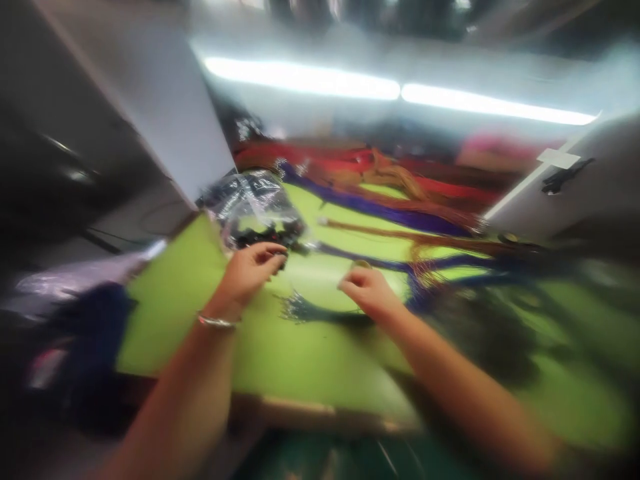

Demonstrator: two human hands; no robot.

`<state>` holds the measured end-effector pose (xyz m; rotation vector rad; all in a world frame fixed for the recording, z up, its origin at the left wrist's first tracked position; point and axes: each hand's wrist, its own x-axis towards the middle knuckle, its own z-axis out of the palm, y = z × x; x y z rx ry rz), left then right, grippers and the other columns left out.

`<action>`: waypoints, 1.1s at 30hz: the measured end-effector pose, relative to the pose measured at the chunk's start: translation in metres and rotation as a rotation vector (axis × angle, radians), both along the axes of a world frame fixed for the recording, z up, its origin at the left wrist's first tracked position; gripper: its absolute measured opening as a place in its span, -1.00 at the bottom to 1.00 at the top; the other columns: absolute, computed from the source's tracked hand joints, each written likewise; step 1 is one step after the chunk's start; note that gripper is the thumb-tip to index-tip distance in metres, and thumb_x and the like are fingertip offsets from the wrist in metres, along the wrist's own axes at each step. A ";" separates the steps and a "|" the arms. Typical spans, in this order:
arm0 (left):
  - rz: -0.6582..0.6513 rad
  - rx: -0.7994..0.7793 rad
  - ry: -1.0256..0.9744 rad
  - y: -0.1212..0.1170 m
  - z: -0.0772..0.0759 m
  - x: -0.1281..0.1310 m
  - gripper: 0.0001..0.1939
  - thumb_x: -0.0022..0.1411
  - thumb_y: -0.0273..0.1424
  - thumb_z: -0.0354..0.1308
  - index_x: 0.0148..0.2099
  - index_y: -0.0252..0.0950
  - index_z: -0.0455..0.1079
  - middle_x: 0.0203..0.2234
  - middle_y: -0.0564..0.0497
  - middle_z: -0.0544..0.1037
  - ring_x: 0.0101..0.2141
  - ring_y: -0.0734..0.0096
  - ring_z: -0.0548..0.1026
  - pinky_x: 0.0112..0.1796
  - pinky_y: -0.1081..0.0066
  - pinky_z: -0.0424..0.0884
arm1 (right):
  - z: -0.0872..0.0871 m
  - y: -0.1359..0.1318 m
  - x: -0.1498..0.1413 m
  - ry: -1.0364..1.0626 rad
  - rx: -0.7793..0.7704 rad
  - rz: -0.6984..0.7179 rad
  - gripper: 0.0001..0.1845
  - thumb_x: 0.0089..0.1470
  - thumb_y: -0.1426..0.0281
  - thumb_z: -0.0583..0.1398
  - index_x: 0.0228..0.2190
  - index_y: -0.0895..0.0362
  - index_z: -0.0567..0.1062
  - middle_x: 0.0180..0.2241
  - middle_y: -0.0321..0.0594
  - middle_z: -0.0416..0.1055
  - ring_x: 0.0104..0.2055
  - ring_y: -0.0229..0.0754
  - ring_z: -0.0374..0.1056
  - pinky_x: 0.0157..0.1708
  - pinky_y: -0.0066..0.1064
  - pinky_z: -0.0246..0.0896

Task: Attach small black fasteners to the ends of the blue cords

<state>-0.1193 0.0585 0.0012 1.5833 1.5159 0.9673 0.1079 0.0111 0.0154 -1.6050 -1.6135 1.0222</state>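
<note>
My left hand point(253, 270), with a silver bracelet at the wrist, pinches a small black part point(283, 261) at its fingertips. It is just in front of a clear plastic bag point(265, 193) with small black pieces point(273, 235) at its mouth. To the right, my right hand point(367, 288) has thumb and fingertips pressed together; whatever is between them is too blurred to make out. Between and below the hands lies a bundle of dark blue wires point(325, 313), its metal-tipped ends point(295, 307) fanned out to the left.
Red wires point(440, 190), a purple wire bundle point(375, 210) and brown wires point(390, 231) stretch across the back of the green tabletop point(280, 363). Grey panels point(165, 100) stand at both sides. Dark blue cloth point(95, 353) hangs at the left, and a lamp point(300, 77) shines overhead.
</note>
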 end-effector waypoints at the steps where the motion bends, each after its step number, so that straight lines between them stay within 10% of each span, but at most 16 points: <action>1: -0.079 -0.061 -0.194 -0.005 0.001 0.009 -0.64 0.04 -0.21 0.20 -0.14 -0.30 0.45 -0.51 -0.02 0.46 -0.51 0.42 0.41 -0.52 0.46 0.27 | -0.004 0.000 0.002 -0.007 0.030 -0.006 -0.85 -0.19 0.39 0.13 -0.67 0.18 0.40 -0.65 -0.34 0.27 -0.56 -0.36 0.13 -0.53 -0.51 0.04; 11: -0.212 -0.514 -0.872 -0.023 -0.013 0.060 -0.63 -0.06 -0.36 0.34 -0.17 -0.35 0.42 -0.48 0.02 0.45 -0.55 0.60 0.38 -0.56 0.60 0.26 | -0.015 0.001 0.007 0.013 0.081 0.007 -0.80 -0.17 0.38 0.08 -0.71 0.18 0.35 -0.69 -0.37 0.15 -0.57 -0.36 0.06 -0.56 -0.51 -0.05; 28: -0.297 -0.521 -0.773 -0.029 -0.014 0.064 -0.61 -0.06 -0.33 0.34 -0.15 -0.34 0.41 -0.53 0.07 0.43 -0.56 0.57 0.39 -0.53 0.52 0.29 | -0.009 -0.001 0.004 -0.006 0.002 0.088 -0.80 -0.18 0.43 0.06 -0.74 0.19 0.31 -0.74 -0.39 0.11 -0.61 -0.39 0.04 -0.60 -0.54 -0.08; 33: -0.304 -0.359 -0.611 -0.030 -0.016 0.065 -0.63 -0.04 -0.35 0.32 -0.14 -0.35 0.45 -0.48 0.01 0.48 -0.50 0.53 0.41 -0.45 0.48 0.34 | -0.006 0.001 0.006 0.100 -0.272 0.064 -0.85 -0.21 0.42 0.08 -0.71 0.16 0.34 -0.84 -0.46 0.05 -0.76 -0.40 -0.03 -0.74 -0.53 -0.15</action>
